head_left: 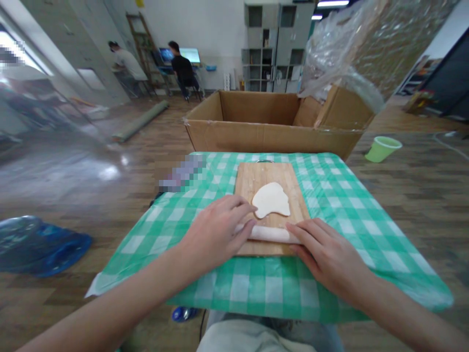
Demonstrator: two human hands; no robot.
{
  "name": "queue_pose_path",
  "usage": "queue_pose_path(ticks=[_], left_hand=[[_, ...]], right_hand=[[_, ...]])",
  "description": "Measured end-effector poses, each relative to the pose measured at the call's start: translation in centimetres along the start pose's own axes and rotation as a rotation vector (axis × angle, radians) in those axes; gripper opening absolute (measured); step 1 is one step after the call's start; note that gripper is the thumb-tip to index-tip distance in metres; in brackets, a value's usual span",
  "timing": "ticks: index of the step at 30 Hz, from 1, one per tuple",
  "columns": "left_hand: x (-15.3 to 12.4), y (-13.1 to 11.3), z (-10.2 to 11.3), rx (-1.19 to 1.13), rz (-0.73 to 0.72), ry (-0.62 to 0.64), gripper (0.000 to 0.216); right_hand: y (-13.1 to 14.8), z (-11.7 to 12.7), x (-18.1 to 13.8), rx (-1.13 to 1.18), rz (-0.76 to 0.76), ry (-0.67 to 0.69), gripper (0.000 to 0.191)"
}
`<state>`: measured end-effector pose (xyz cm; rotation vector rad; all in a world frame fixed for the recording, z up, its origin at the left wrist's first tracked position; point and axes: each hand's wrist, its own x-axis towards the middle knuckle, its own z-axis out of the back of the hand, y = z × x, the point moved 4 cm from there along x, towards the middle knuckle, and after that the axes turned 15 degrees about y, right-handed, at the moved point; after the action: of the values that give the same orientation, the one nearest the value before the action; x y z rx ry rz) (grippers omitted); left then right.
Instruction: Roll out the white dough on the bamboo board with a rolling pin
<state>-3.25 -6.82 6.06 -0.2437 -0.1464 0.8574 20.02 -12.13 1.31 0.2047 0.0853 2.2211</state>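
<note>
A pale rolling pin lies crosswise near the front of a wooden cutting board. My left hand closes round its left end, with the fingertips reaching to the lower left edge of the dough. Round the pin's right end, my right hand is closed too, thumb below and fingers on top. Just beyond the pin lies a flat, white sheet of dough with an uneven outline. Both ends of the pin are hidden by my hands.
A green-and-white checked tablecloth covers the table. Behind it stands a large open cardboard box. A light green bucket is on the floor at right, a blue plastic bag at left. Two people sit in the background.
</note>
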Motion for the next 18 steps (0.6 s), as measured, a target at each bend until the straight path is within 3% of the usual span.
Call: queue_pose_path(ticks=[5,12,15,18], left_hand=[[4.4,2.7,-0.6,-0.036,0.058,0.122,0.036],[6.2,2.2,-3.0,0.069,0.001,0.164,0.056],[6.5,2.2,-2.8,0.172,-0.112,0.161,0.04],[7.1,3.0,-1.9,0.24,-0.285,0.126,0.03]], right_hand=[[-1.1,0.5,-0.1,0.0,0.015,0.087,0.022],[-6.3,2.8,-5.6,0.02,-0.062,0.051,0.025],[-8.6,4.2,-7.7,0.094,-0.134,0.055,0.027],[-10.0,5.5,-7.4,0.186,-0.174,0.039,0.024]])
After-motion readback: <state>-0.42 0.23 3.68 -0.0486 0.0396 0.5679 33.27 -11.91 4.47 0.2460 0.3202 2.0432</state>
